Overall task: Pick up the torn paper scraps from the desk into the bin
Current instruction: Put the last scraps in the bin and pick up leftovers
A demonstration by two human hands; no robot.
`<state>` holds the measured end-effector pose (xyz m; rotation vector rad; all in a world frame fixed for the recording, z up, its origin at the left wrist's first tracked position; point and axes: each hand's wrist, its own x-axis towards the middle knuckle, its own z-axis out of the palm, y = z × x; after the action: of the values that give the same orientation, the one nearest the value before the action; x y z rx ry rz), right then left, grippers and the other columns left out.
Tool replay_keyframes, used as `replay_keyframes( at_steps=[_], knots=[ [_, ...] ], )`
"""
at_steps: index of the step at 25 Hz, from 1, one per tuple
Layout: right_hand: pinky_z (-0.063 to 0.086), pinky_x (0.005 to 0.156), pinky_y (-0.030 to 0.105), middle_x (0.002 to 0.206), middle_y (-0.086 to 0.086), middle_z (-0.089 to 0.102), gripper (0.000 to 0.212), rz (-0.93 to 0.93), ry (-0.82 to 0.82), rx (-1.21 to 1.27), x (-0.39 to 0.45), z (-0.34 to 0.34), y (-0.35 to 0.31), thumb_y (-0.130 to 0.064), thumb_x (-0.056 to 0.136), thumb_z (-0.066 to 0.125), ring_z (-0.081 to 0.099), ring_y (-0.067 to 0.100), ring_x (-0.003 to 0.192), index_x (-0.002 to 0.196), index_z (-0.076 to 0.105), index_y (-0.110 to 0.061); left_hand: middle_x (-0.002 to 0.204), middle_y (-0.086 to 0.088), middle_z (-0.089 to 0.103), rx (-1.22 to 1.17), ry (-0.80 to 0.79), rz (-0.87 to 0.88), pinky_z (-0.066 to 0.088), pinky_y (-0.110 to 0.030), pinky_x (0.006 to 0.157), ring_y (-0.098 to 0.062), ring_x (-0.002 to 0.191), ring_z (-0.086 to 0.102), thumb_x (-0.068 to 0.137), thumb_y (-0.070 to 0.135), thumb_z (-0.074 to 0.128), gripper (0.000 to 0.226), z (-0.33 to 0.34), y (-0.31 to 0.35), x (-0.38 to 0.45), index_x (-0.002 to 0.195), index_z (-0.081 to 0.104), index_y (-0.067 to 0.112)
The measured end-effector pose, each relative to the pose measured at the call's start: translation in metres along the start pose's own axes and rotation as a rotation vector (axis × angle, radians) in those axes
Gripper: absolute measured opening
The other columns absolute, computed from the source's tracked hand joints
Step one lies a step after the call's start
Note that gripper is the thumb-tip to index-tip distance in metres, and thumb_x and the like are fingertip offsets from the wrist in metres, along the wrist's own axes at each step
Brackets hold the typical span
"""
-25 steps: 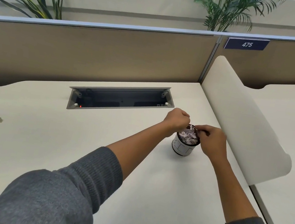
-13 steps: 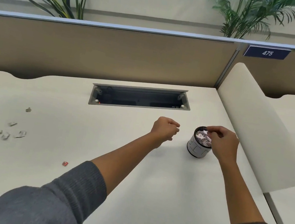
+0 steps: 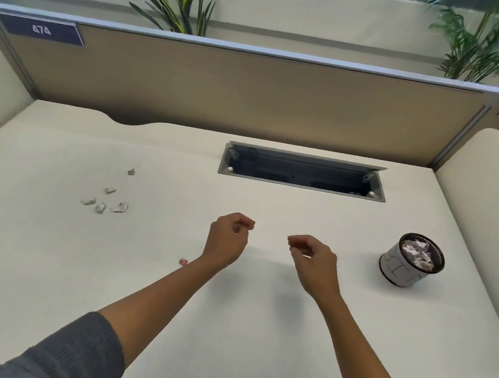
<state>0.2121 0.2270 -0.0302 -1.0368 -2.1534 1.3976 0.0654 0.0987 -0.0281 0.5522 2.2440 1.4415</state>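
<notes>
A small round white bin (image 3: 399, 273) with a dark rim stands on the right of the desk, filled with torn paper. Several grey paper scraps (image 3: 106, 203) lie loose on the left of the desk, one more scrap (image 3: 131, 172) a little behind them. A tiny red scrap (image 3: 183, 262) lies beside my left wrist. My left hand (image 3: 228, 238) hovers over the middle of the desk, fingers loosely curled and empty. My right hand (image 3: 312, 258) hangs next to it, left of the bin, fingers curled with nothing in them.
An open cable tray (image 3: 303, 173) is sunk into the desk at the back. Tan partition panels (image 3: 240, 95) close off the rear, with rounded cream side dividers (image 3: 496, 203) left and right. Plants stand behind the partition.
Both hands have left the bin and moved left to the desk's middle. The view has swung left, so the scraps on the left now show fully.
</notes>
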Motion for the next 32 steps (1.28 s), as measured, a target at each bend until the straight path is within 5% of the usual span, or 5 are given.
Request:
replay_keyframes(
  at_steps=[12, 17, 24, 29, 32],
  knots=[
    [0.046, 0.101, 0.028, 0.132, -0.004, 0.054, 0.040, -0.188, -0.537, -0.296, -0.024, 0.158, -0.023, -0.014, 0.090, 0.061, 0.054, 0.012, 0.115, 0.129, 0.055, -0.020, 0.116, 0.006, 0.067, 0.090, 0.220, -0.139, 0.040, -0.021, 0.090, -0.011, 0.118, 0.057, 0.087, 0.001, 0.048, 0.032, -0.155, -0.095, 0.005, 0.106, 0.067, 0.018],
    [0.034, 0.108, 0.024, 0.150, -0.005, 0.040, 0.053, -0.374, -0.543, -0.530, -0.029, 0.189, -0.023, -0.010, 0.094, 0.055, 0.039, 0.015, 0.135, 0.145, 0.043, -0.020, 0.118, 0.003, 0.066, 0.093, 0.239, -0.147, 0.040, -0.022, 0.091, -0.014, 0.120, 0.056, 0.087, 0.001, 0.049, 0.032, -0.181, -0.113, 0.011, 0.108, 0.066, 0.017],
    [0.052, 0.083, 0.039, 0.118, 0.001, 0.059, 0.023, -0.496, -0.364, -0.679, -0.046, 0.200, -0.012, -0.012, 0.101, 0.041, 0.051, 0.021, 0.112, 0.114, 0.059, -0.009, 0.126, -0.003, 0.060, 0.169, 0.269, -0.146, 0.037, -0.021, 0.084, -0.002, 0.088, 0.056, 0.087, 0.002, 0.051, 0.033, -0.208, -0.130, 0.020, 0.116, 0.064, 0.013],
    [0.046, 0.062, 0.034, 0.097, 0.001, 0.053, 0.025, -0.466, -0.302, -0.783, -0.053, 0.211, -0.018, 0.010, 0.082, 0.045, 0.046, 0.019, 0.085, 0.092, 0.055, -0.011, 0.139, -0.014, 0.036, 0.315, 0.324, -0.087, 0.040, -0.034, 0.103, -0.030, 0.131, 0.040, 0.083, 0.001, 0.058, 0.047, -0.232, -0.144, 0.045, 0.130, 0.050, 0.001],
    [0.013, 0.040, 0.021, 0.077, -0.001, 0.048, 0.038, -0.444, -0.251, -0.865, -0.059, 0.216, -0.029, 0.020, 0.055, 0.052, 0.034, 0.016, 0.065, 0.074, 0.049, -0.014, 0.154, -0.019, 0.014, 0.496, 0.230, -0.094, 0.027, -0.042, 0.116, -0.035, 0.145, 0.015, 0.085, 0.001, 0.054, 0.064, -0.244, -0.150, 0.062, 0.144, 0.029, -0.005]
  ],
)
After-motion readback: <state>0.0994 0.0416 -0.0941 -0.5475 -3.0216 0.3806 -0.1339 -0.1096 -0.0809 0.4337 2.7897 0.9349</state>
